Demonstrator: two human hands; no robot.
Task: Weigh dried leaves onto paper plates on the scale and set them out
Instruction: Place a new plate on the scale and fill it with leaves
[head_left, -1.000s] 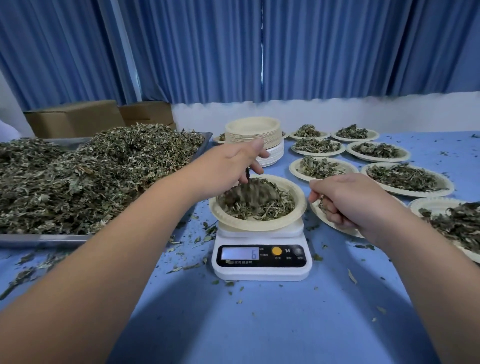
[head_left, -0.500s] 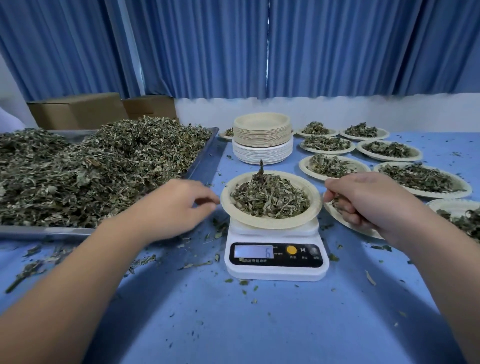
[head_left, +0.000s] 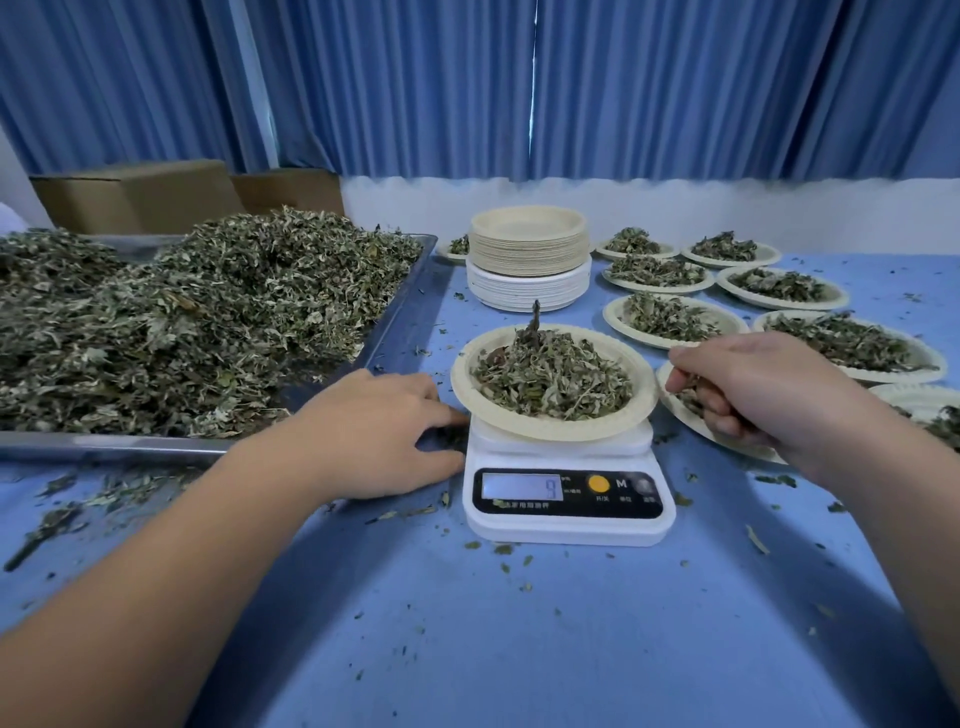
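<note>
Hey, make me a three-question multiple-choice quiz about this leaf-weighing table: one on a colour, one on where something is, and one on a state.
1. The table cover is:
A. red
B. blue
C. white

2. The stack of empty plates stands:
A. beyond the scale, farther from the person
B. between the scale and the person
C. on top of the scale

3. The plate on the scale is:
A. empty
B. upside down
C. heaped with leaves

Answers:
1. B, since the cover shows blue all around the scale.
2. A, since the stack rises past the scale's far side.
3. C, since a mound of leaves fills the plate, rim upward.
</note>
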